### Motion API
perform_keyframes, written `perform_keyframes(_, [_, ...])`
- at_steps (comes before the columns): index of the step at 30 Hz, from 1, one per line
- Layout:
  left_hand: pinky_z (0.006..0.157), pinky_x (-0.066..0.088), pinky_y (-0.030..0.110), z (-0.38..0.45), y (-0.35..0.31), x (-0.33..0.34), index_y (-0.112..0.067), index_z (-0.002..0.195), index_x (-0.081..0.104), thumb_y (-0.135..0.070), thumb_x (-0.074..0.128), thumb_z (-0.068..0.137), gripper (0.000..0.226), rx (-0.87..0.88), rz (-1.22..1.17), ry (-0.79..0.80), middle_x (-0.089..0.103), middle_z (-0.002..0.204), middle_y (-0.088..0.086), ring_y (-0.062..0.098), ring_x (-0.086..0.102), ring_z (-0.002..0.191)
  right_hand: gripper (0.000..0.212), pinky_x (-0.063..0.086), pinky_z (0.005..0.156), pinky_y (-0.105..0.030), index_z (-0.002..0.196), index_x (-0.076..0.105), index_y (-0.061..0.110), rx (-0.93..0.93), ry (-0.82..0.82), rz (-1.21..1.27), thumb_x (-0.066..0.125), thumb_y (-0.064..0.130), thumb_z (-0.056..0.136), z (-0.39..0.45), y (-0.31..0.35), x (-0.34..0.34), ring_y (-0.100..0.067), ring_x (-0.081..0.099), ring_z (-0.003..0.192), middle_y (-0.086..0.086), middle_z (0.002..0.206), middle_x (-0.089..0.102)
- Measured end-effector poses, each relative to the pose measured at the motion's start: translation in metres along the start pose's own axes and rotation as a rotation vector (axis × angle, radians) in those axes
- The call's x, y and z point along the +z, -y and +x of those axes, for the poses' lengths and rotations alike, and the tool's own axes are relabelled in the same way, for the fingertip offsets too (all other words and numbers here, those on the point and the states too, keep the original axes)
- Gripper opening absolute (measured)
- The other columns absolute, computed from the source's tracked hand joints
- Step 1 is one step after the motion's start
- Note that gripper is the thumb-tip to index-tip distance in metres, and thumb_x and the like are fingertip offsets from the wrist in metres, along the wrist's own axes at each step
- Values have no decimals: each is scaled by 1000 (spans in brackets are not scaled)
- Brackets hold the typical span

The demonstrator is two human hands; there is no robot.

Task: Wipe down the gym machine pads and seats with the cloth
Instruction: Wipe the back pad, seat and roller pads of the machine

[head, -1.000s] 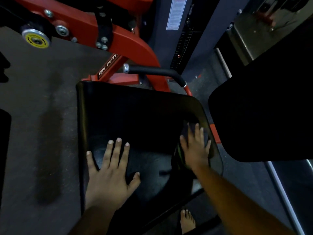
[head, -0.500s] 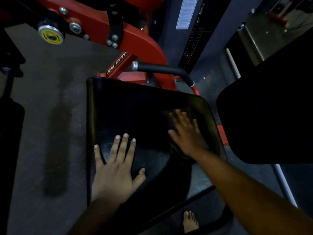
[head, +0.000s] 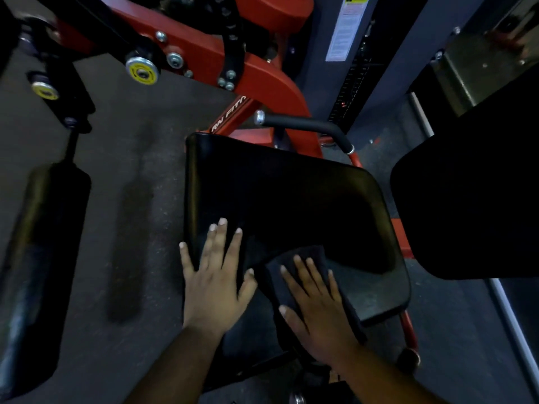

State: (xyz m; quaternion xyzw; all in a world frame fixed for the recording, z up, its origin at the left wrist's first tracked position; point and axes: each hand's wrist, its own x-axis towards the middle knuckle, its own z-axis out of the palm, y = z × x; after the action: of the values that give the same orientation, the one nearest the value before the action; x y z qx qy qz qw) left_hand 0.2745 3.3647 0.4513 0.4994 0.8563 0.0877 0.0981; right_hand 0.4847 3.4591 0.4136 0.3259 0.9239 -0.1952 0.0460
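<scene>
Black padded seat (head: 291,199) on a red machine frame (head: 256,71), dark speckled floor (head: 116,176) beneath; a roller pad (head: 38,258) stands left. Left hand (head: 215,284) lies flat, fingers spread, holding nothing. Right hand (head: 318,313) presses the dark cloth (head: 291,266) flat (fingers straight) — shifted since earlier from the seat's right edge to beside the left hand.
</scene>
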Motion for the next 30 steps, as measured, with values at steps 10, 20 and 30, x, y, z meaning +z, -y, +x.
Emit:
perform_keyframes(10, [124, -7, 59, -12, 14, 10, -23, 164, 0, -55, 24, 98, 78, -180, -164, -17, -5, 172, -5, 10, -15, 156, 65, -2, 123, -63, 162, 2, 39, 220, -69, 63, 26, 57, 104, 227, 48, -41, -22, -7, 158, 3, 172, -4])
perform_keyframes(20, [125, 1, 61, -14, 17, 10, -19, 163, -5, -67, 10, 100, 81, -156, -161, -14, -8, 172, -2, 15, -12, 157, 65, 3, 122, -64, 161, -2, 45, -114, -23, 20, 26, 57, 104, 107, 62, -15, -21, -12, 158, 9, 171, -13])
perform_keyframes(30, [125, 7, 62, -20, 22, 8, -8, 162, 4, -60, 20, 103, 81, -192, -650, -297, -3, 172, 7, 17, 0, 159, 68, 12, 122, -64, 163, 11, 36, -180, -84, -12, 35, 47, 100, 78, 97, -8, -24, -2, 159, 2, 173, -1])
